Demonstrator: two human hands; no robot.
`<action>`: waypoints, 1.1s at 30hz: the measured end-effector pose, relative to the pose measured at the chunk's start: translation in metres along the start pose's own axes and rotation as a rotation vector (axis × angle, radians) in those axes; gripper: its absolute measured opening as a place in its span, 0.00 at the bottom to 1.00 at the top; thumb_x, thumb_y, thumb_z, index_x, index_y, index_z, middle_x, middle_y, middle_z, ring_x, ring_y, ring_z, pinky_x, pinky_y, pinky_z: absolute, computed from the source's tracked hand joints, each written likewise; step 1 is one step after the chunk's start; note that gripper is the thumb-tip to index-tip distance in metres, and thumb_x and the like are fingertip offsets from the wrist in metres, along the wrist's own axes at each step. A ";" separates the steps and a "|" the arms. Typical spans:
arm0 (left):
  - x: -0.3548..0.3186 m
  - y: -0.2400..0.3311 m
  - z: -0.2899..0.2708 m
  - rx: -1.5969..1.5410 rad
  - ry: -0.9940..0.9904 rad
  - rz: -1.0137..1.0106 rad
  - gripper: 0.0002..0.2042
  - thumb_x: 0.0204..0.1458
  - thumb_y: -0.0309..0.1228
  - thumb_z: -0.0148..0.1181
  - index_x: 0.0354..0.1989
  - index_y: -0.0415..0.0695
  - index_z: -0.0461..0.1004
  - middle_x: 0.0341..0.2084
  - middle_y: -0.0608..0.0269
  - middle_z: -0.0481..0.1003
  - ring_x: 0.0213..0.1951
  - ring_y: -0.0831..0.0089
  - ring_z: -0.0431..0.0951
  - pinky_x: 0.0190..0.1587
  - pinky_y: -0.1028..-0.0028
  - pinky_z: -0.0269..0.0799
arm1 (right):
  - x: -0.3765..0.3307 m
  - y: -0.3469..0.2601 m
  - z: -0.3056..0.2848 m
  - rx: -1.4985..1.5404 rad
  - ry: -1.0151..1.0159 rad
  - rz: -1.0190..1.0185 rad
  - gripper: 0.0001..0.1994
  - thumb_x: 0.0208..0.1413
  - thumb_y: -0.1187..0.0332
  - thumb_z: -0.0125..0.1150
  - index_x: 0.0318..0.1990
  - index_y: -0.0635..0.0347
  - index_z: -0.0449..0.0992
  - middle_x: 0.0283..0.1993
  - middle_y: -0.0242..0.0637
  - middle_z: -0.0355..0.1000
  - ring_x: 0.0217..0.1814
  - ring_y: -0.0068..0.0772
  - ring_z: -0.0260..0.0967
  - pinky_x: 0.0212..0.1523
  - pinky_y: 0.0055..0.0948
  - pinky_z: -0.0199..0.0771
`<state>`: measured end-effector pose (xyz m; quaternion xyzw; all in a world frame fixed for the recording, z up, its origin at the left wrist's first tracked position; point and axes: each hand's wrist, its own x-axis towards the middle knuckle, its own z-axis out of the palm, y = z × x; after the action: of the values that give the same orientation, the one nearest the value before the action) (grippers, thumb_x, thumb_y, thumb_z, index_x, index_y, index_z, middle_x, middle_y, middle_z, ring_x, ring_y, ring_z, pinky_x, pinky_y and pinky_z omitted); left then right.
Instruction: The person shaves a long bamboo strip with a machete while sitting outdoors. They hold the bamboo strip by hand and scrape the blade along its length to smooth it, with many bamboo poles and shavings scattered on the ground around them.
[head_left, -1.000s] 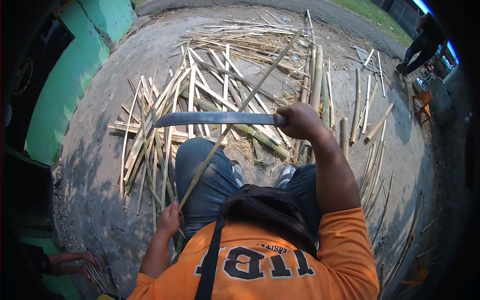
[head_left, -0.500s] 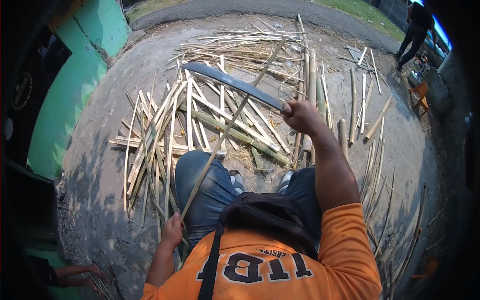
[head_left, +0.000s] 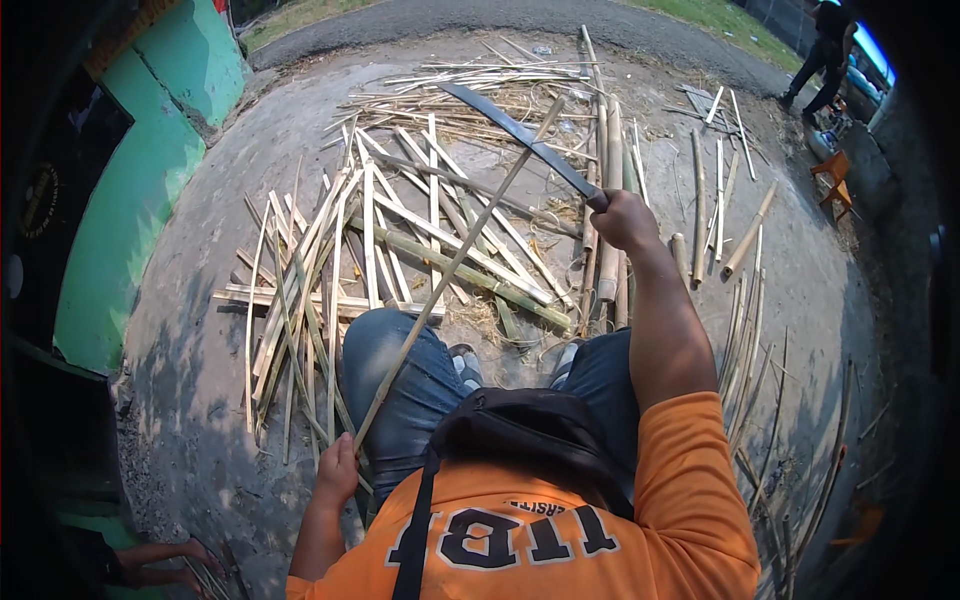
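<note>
My right hand (head_left: 627, 220) is closed around the handle of a machete (head_left: 510, 128), held out in front of my knees. The long, dark blade points to the far left. It crosses a thin bamboo strip (head_left: 436, 288) close to the strip's far end; whether the edge bites into it I cannot tell. Low on the left, my left hand (head_left: 338, 470) grips the near end of that strip, fingers wrapped round it. The strip slants over my left thigh, up and away to the right.
Beyond my knees lies a crisscross heap of split bamboo (head_left: 400, 230). Whole bamboo poles (head_left: 609, 200) lie right of it, with more thin strips (head_left: 738, 345) at the right. An orange chair (head_left: 832, 180) and a standing person (head_left: 826, 60) are far right; another person's limbs (head_left: 160, 555) show lower left.
The machete has moved away and to the right along the strip, and its blade slants more steeply. My right hand has shifted right and slightly farther off. My left hand keeps its grip.
</note>
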<state>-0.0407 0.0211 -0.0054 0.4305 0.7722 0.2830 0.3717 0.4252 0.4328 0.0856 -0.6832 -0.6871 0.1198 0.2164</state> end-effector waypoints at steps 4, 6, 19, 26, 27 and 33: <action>-0.002 0.003 -0.003 -0.154 -0.045 -0.147 0.26 0.72 0.49 0.40 0.29 0.41 0.72 0.19 0.68 0.67 0.22 0.78 0.66 0.27 0.73 0.62 | -0.017 -0.036 -0.014 -0.034 -0.070 -0.088 0.10 0.53 0.60 0.62 0.40 0.48 0.84 0.39 0.45 0.81 0.44 0.51 0.80 0.47 0.49 0.78; -0.002 -0.002 -0.002 -0.189 -0.048 -0.171 0.26 0.72 0.50 0.40 0.29 0.41 0.72 0.20 0.69 0.67 0.22 0.79 0.66 0.27 0.74 0.62 | -0.031 -0.052 -0.014 -0.055 -0.096 -0.140 0.10 0.52 0.61 0.63 0.40 0.47 0.84 0.38 0.44 0.81 0.44 0.50 0.80 0.47 0.48 0.78; 0.000 0.005 -0.014 -0.117 -0.073 -0.147 0.25 0.71 0.49 0.40 0.29 0.42 0.71 0.19 0.69 0.66 0.22 0.78 0.65 0.27 0.74 0.61 | 0.005 0.000 -0.006 0.010 -0.001 0.106 0.13 0.54 0.60 0.61 0.44 0.49 0.84 0.42 0.50 0.81 0.47 0.53 0.79 0.50 0.47 0.78; -0.003 0.011 -0.031 -0.134 -0.110 -0.273 0.25 0.71 0.48 0.41 0.27 0.43 0.71 0.18 0.70 0.65 0.22 0.78 0.64 0.28 0.73 0.61 | 0.002 0.008 0.002 0.107 -0.015 0.014 0.16 0.52 0.61 0.62 0.46 0.58 0.83 0.37 0.53 0.80 0.40 0.53 0.79 0.44 0.43 0.76; -0.005 0.008 -0.036 -0.130 -0.106 -0.273 0.25 0.71 0.48 0.41 0.27 0.43 0.71 0.18 0.70 0.65 0.22 0.78 0.64 0.28 0.73 0.61 | 0.000 0.009 0.000 0.112 -0.014 0.014 0.16 0.52 0.61 0.62 0.46 0.58 0.83 0.37 0.53 0.80 0.40 0.53 0.79 0.44 0.43 0.76; -0.022 -0.022 -0.068 -0.121 -0.059 -0.152 0.27 0.71 0.53 0.39 0.28 0.45 0.70 0.16 0.72 0.63 0.18 0.80 0.59 0.23 0.74 0.55 | -0.007 0.002 -0.014 0.143 -0.154 -0.019 0.14 0.49 0.62 0.65 0.43 0.54 0.83 0.37 0.49 0.81 0.41 0.50 0.80 0.45 0.43 0.77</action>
<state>-0.0990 -0.0164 0.0234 0.3557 0.7728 0.2873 0.4400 0.4333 0.4245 0.0962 -0.6481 -0.6980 0.2186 0.2121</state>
